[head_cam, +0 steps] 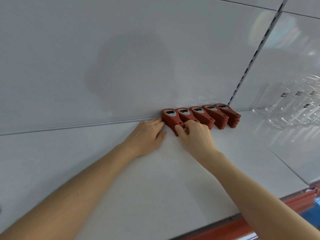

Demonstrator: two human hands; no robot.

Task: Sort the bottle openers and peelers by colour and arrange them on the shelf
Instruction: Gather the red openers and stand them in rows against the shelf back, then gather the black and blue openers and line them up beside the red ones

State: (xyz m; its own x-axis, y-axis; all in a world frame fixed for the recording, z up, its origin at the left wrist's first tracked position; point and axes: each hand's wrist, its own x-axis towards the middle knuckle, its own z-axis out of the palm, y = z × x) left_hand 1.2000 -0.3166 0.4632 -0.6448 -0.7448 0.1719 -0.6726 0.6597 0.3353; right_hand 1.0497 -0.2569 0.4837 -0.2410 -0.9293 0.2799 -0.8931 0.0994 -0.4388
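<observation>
Several stacks of red bottle openers (pixel 204 115) stand in a row against the back panel of the white shelf (pixel 86 170). The leftmost stack (pixel 170 116) sits between my two hands. My left hand (pixel 147 135) lies flat on the shelf, its straight fingertips touching the stack's left side. My right hand (pixel 194 134) has its thumb and curled fingers pinching the handle end of that stack at its front. No peelers are in view.
Clear glass cups (pixel 290 104) stand on the neighbouring shelf section at the right, past a slotted upright (pixel 256 54). The shelf's red front edge (pixel 233 224) runs along the bottom right. White shelf surface stretches left of the stacks.
</observation>
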